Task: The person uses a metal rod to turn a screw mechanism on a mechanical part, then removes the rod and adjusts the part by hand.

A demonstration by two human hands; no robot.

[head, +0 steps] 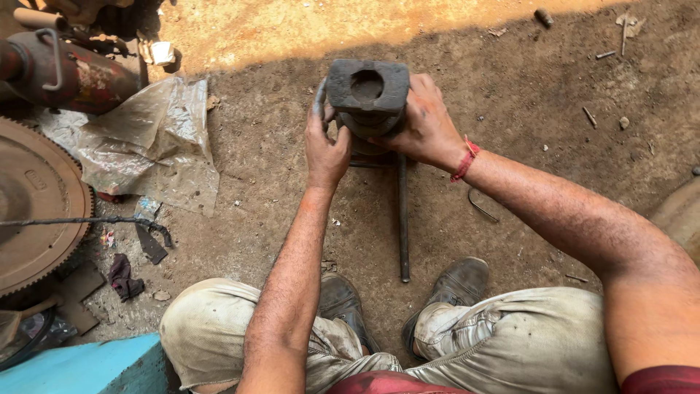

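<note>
A dark, greasy metal part [368,98] with a square top and a round hole in its middle stands upright on the dirt ground. My left hand [325,146] grips its left side, fingers wrapped around the narrower body below the top. My right hand [425,124], with a red thread at the wrist, holds its right side. A long dark metal rod [402,219] lies on the ground from under the part toward my shoes.
A rusty toothed flywheel [33,204] lies at left, with a crumpled plastic sheet [149,142] and a red cylinder [65,69] behind it. A blue block [87,368] sits at the lower left. My knees and shoes [456,288] fill the bottom.
</note>
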